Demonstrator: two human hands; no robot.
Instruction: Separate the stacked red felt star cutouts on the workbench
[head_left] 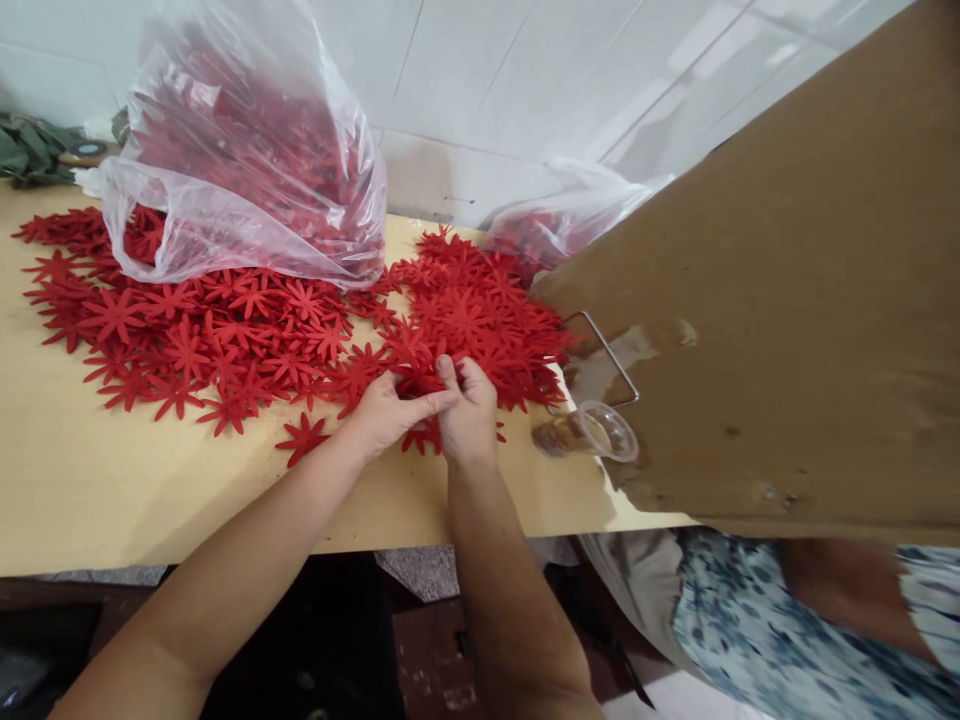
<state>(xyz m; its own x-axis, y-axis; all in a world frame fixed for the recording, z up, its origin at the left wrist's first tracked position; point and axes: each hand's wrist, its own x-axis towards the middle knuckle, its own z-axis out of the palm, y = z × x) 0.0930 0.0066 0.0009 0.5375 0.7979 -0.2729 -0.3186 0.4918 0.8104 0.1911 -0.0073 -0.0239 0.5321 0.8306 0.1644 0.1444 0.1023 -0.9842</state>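
Note:
Red flower-shaped cutouts [172, 330] with narrow petals lie heaped on the table in front of me. My left hand [394, 408] and my right hand [469, 405] meet at the near edge of the right-hand heap [472, 310]. Fingers of both are closed around a red flower cutout [420, 381], their thumbs close together. Some of that piece is hidden by the fingers, so I cannot tell whether it is one layer or several. A single loose red flower [302, 438] rests left of my hands, just above my left wrist.
A clear plastic bag [255, 180] full of red flowers sits on the left heap; another bag [577, 215] is behind. On the right, a brown board [787, 300] rises beside a metal wire loop [609, 350] and a tipped plastic cup [585, 432]. Another person's patterned clothing [757, 610] shows at lower right.

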